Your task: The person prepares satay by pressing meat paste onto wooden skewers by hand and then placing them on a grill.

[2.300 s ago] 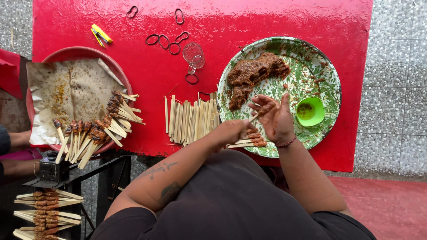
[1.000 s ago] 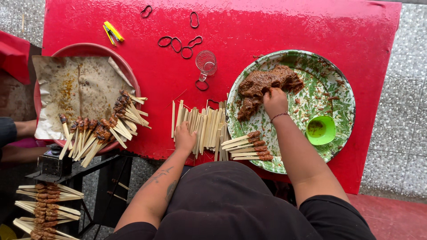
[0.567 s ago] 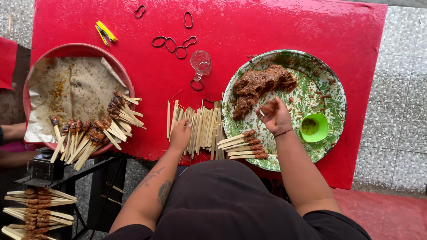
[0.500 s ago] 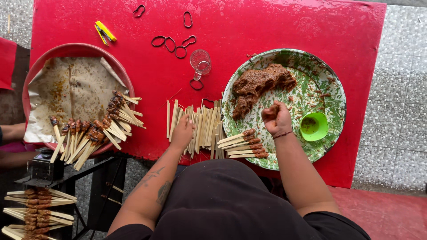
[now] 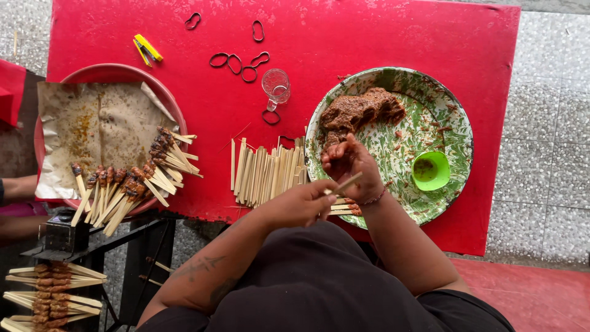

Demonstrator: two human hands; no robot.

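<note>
Our left hand (image 5: pixel 301 206) pinching bamboo stick (image 5: pixel 345 183), tip pointing up-right toward right hand (image 5: pixel 349 165). Right hand clamping lump of minced meat (image 5: pixel 337 161), touching stick. Green patterned plate (image 5: pixel 452 144) lying beyond right hand.

On the table (image 5: pixel 381 31), a tray (image 5: pixel 117 72) sits at the left with paper (image 5: pixel 92 123) in it and filled skewers (image 5: pixel 132 184) fanned across its near edge. At the right lies a plate (image 5: pixel 442 101): a meat mound (image 5: pixel 359 110) toward its far left, a small cup (image 5: pixel 430 170) at its right. Bare sticks (image 5: pixel 264 172) lie between tray and plate. Behind them stands a glass (image 5: pixel 276 85), with rubber bands (image 5: pixel 236 61) further back and clips (image 5: pixel 147 49) to their left. Both hands meet over the plate's near-left rim, the left hand (image 5: pixel 301 206) holding a stick (image 5: pixel 345 183) against the right hand (image 5: pixel 347 161), which seems to cup meat. More skewers (image 5: pixel 46 295) lie below the table, lower left.
</note>
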